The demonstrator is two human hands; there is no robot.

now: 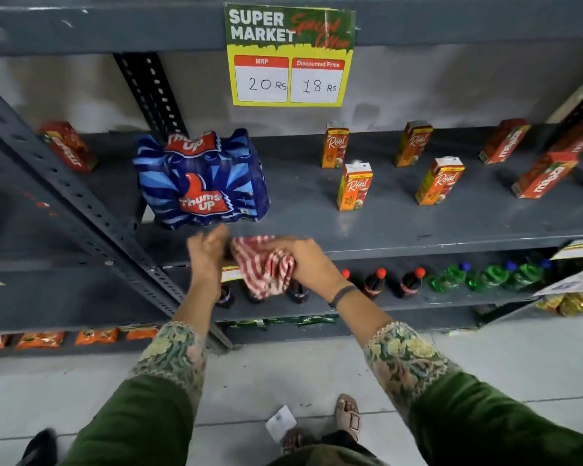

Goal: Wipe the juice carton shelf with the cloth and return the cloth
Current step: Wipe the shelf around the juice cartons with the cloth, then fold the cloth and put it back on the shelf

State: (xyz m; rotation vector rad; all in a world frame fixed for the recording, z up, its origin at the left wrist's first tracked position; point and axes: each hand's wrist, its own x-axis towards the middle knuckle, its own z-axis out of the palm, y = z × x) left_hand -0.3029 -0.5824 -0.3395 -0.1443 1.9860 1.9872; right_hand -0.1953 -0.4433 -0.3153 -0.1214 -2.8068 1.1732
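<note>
A red-and-white striped cloth [265,267] hangs bunched at the front edge of the grey metal shelf [418,230]. My right hand [303,260] grips the cloth from the right. My left hand [206,252] is just left of the cloth with its fingers spread and blurred; I cannot tell whether it touches the cloth. Several orange Real juice cartons [354,186] stand upright on the shelf, behind and to the right of my hands.
A blue Thums Up bottle pack [202,179] sits on the shelf just behind my left hand. Red Maaza cartons [546,174] lie at the right and one at the far left. Cola and green bottles [411,282] fill the lower shelf. A price sign [288,55] hangs above.
</note>
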